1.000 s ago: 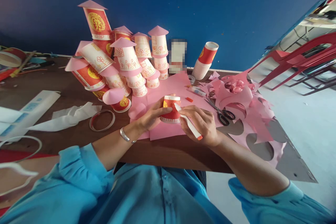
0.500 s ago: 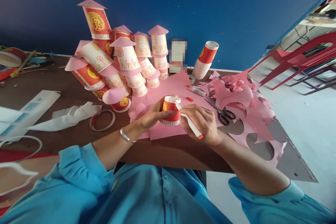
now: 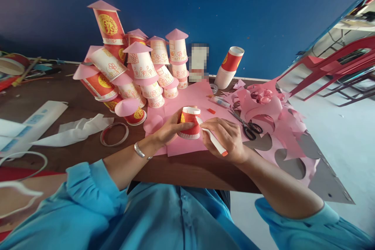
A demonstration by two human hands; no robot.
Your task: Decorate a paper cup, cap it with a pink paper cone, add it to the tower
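Observation:
My left hand [image 3: 170,129] is wrapped round a red paper cup [image 3: 190,125] with a yellow print, held upside down with its wide white rim low. Short red strokes run along that rim. My right hand [image 3: 224,137] grips a white marker [image 3: 215,141] with an orange-red end; its tip is at the cup's right side, though I cannot tell whether it touches. Beneath the cup lie sheets of pink paper [image 3: 190,90]. Beyond my left hand stand stacked paper cups [image 3: 141,65] with pink cone tops, several bearing red flower drawings.
Black scissors [image 3: 252,129] and pink paper offcuts [image 3: 281,117] lie to the right. An orange-red marker cap [image 3: 211,111] and a glue bottle [image 3: 220,102] are behind the cup. A tape roll [image 3: 114,134] sits left; a cup stack [image 3: 228,66] stands near the blue wall.
The marker tip is slightly lower on the cup's side than before, and the cup has tilted a little. Both hands keep their grips, and the other things stay in place.

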